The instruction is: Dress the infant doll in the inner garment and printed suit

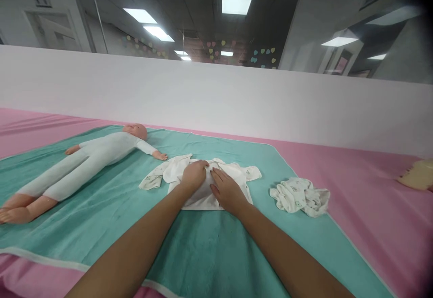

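Observation:
A small white baby shirt (203,199) with a faint print on its sleeves lies spread on the teal blanket (216,244). On its upper middle, my left hand (195,175) is closed, its curled fingers gripping the cloth. Beside it my right hand (227,189) rests on the shirt, open, fingers stretched out and pointing up and to the left. The two hands are close but slightly apart. One sleeve reaches left, its cuff folded; the other reaches right. My hands cover part of the shirt's front.
A baby doll (101,153) in pale clothing lies on its back at left, one hand near the shirt's sleeve. Crumpled printed white cloth (299,196) sits at right. A beige object (417,175) lies on the pink sheet (365,181). A white wall (203,95) runs behind.

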`<action>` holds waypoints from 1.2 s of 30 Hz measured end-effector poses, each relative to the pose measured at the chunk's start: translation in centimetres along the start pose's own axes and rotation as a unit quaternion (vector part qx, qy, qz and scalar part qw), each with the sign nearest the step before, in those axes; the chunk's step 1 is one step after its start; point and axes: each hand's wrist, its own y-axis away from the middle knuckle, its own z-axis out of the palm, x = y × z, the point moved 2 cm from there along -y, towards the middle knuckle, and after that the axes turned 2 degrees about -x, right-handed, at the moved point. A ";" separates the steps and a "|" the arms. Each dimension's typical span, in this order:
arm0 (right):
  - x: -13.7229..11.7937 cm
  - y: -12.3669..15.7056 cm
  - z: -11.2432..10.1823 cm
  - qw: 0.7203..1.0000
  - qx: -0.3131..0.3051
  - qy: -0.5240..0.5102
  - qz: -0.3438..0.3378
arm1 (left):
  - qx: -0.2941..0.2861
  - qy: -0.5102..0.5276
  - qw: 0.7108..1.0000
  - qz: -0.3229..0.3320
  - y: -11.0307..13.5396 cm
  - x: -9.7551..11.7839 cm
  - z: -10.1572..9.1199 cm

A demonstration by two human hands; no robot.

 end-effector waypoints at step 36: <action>-2.3 -9.2 5.9 0.988 -0.035 0.052 0.138 | 0.260 0.220 0.938 -0.069 4.2 -8.5 -7.0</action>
